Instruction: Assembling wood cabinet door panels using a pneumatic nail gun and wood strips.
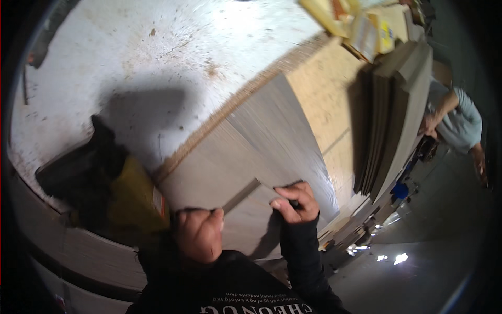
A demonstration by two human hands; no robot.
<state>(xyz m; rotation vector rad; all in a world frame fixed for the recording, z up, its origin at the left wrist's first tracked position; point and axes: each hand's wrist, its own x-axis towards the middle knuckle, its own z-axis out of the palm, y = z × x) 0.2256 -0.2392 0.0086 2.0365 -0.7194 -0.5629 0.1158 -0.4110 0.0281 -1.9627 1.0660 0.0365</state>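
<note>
Two hands, left hand (197, 234) fisted, right hand (294, 203) pinching pen on grey board (272, 141), yellow package (135, 201) left.

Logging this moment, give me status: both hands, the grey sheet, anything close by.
Left hand fisted at grey sheet edge. Right hand grips small dark tool on sheet. Yellow box beside left hand.

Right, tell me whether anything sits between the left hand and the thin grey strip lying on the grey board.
Nothing visible does. The left hand is a fist at the near end of the thin grey strip, which lies flat on the large grey board. The right hand rests beside the strip's other end, holding a small dark object.
</note>
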